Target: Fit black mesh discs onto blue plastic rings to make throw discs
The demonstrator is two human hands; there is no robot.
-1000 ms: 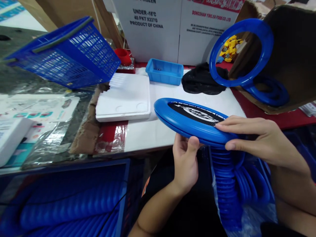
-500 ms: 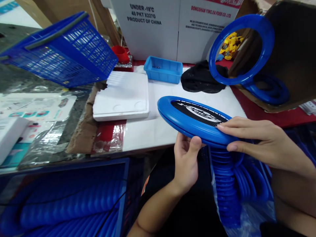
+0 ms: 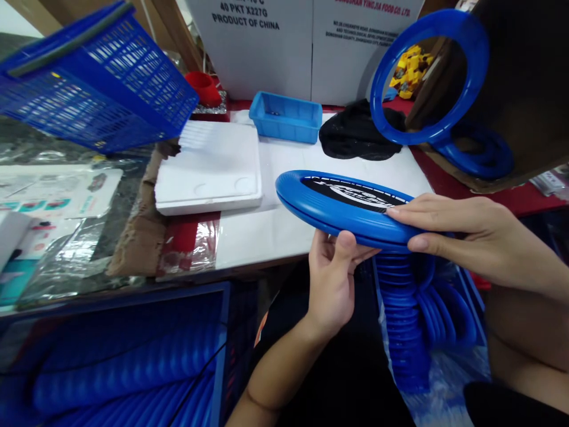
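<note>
A blue flying disc [image 3: 329,207] with a black centre and white lettering is held in the air over the table's front edge, its printed side up and slightly tilted. My left hand [image 3: 331,284] grips it from below, thumb against the near rim and the other fingers partly hidden under it. My right hand [image 3: 471,237] pinches the right side, fingers on top and thumb at the lower rim. A dark seam runs along the disc's near edge. Below it, stacked blue rings [image 3: 404,314] sit in a plastic-lined crate.
A blue basket [image 3: 98,89] leans at the left beside a white foam block [image 3: 213,172]. Behind are a light-blue tray [image 3: 287,121] and a black cloth [image 3: 355,133]. One blue ring [image 3: 377,83] stands against a carton at right. A crate at lower left holds blue discs [image 3: 128,373].
The disc is turned a little more edge-on, its top face looking narrower. Both hands keep their hold. The whole view has shifted slightly, moving the background left and up.
</note>
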